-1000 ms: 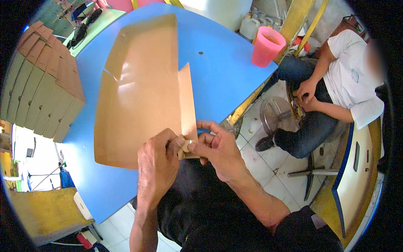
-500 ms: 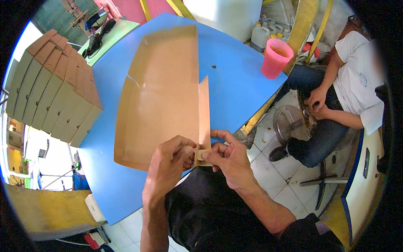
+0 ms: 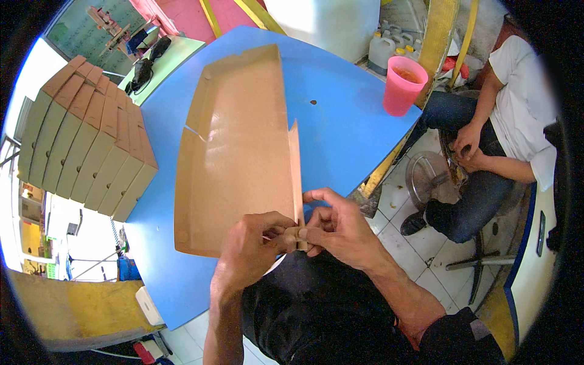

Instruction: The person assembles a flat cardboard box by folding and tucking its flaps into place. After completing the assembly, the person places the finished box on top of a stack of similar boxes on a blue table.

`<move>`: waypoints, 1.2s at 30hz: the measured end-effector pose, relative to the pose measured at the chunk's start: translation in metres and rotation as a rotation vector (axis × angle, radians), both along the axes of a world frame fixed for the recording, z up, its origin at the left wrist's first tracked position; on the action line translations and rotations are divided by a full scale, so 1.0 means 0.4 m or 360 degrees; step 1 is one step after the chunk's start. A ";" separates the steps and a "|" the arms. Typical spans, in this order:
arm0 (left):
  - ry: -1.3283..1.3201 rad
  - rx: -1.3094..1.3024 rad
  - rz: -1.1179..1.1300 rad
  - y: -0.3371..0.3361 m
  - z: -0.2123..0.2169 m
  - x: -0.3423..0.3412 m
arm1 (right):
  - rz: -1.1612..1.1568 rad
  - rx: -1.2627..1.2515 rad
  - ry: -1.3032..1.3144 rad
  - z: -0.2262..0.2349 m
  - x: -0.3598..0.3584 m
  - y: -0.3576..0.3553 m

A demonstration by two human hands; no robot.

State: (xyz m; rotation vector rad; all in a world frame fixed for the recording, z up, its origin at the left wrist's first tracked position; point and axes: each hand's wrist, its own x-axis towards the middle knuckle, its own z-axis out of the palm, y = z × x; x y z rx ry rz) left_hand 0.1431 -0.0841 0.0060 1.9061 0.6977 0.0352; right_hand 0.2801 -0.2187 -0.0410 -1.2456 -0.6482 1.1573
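Head view showed both hands pinching the near right corner of a flat brown cardboard box blank (image 3: 237, 164) that lay on the blue table (image 3: 340, 121), reaching its near edge. The left hand (image 3: 249, 252) and right hand (image 3: 340, 228) were closed on its raised side flap. Folded boxes (image 3: 85, 140) stood stacked at the left edge, a pink cup (image 3: 403, 85) at the far right edge.

Blue table (image 3: 340, 121): flat cardboard box blank (image 3: 243, 158) lying across middle, stack of folded cardboard boxes (image 3: 85, 140) at left edge, pink plastic cup (image 3: 403, 85) at far right corner.
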 end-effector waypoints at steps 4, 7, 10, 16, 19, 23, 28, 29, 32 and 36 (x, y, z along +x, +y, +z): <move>0.0149 0.0444 -0.0166 0.010 -0.003 0.003 | 0.0018 0.0059 0.0062 -0.019 -0.002 0.033; 0.0090 0.0678 -0.0145 -0.001 0.002 0.024 | 0.0005 -0.0004 0.0019 -0.020 -0.020 0.057; 0.0143 0.0783 -0.0059 -0.013 0.010 0.025 | -0.0032 -0.0082 -0.0236 0.000 -0.017 0.062; -0.0022 0.1611 0.0778 0.094 0.025 -0.147 | 0.0157 -0.0354 -0.0985 0.061 0.047 -0.062; 0.0247 0.1806 0.0883 0.190 -0.008 -0.218 | -0.0197 -0.0143 -0.1166 0.032 0.087 -0.027; -0.0108 0.0663 0.0862 0.222 -0.066 -0.234 | -0.0230 -0.0013 -0.1615 -0.013 0.137 0.124; -0.0135 0.0659 0.0841 0.203 -0.073 -0.212 | 0.0108 -0.0006 -0.1730 0.020 0.170 0.240; -0.0064 0.0703 0.0817 0.200 -0.072 -0.204 | 0.0185 -0.0039 -0.1830 0.027 0.164 0.248; 0.0344 0.1197 0.0522 0.195 -0.080 -0.166 | 0.0268 -0.0147 -0.2103 0.031 0.132 0.262; 0.0511 0.1212 0.0618 0.189 -0.090 -0.134 | 0.0143 -0.0101 -0.2085 0.017 0.089 0.258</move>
